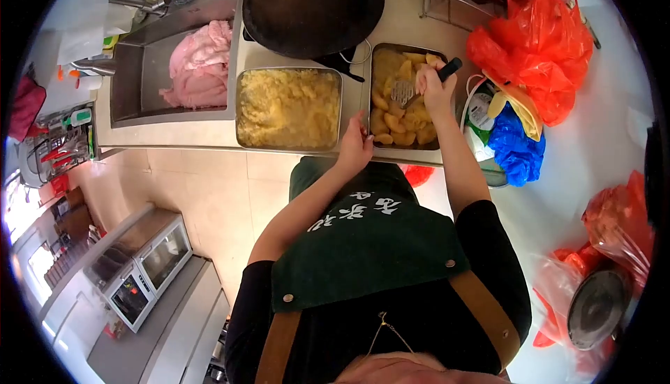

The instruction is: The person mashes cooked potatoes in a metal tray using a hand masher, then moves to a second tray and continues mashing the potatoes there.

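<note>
My right hand (437,92) is closed around the black handle of a potato masher (403,93). The masher's slotted metal head rests among yellow chunks (400,120), which look like cooked potato, in the right metal tray (372,70). At this tray's near left corner, my left hand (356,146) grips the rim, its fingers partly hidden. Left of it, a second metal tray (239,108) holds a yellow, lumpy mash (289,107).
A large dark wok (313,9) sits behind the trays. Pink raw meat (202,63) lies in the steel sink (143,70) at left. Red plastic bags (534,53) and a blue bag (518,145) crowd the right side. The counter edge (209,148) runs just in front of me.
</note>
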A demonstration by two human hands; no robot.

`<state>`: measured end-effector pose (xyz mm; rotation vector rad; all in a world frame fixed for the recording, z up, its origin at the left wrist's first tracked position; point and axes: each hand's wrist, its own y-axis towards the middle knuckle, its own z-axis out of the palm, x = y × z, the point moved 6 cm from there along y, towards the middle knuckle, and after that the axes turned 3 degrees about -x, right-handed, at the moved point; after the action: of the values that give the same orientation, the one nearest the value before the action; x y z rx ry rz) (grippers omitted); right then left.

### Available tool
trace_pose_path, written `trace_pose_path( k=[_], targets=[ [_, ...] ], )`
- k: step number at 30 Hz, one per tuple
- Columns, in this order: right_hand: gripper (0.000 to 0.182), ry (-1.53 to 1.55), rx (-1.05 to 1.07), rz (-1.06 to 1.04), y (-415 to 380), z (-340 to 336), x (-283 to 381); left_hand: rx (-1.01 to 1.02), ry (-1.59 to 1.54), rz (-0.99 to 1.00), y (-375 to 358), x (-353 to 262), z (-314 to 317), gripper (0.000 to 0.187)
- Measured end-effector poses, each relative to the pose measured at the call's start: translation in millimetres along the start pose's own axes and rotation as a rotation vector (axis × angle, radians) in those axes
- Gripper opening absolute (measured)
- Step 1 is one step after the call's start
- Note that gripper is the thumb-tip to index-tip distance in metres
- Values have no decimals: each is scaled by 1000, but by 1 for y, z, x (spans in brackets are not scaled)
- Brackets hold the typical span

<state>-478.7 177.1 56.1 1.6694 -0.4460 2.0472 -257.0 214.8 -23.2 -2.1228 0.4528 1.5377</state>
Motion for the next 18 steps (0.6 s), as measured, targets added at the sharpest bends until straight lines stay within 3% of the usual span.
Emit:
trace_pose_path(
  k=[4,7,10,18],
  targets=[
    [23,-38,61,49,9,8,4,-52,12,-1,-3,-6,-3,58],
    [22,-117,-71,153,3,7,28,-38,33,40,1,-8,-5,57],
    [20,17,41,86,-8,21,41,-22,60,41,-2,-2,-1,57],
    [24,-78,93,154,-27,48,5,-19,76,-16,-1,-4,-2,58]
  ],
)
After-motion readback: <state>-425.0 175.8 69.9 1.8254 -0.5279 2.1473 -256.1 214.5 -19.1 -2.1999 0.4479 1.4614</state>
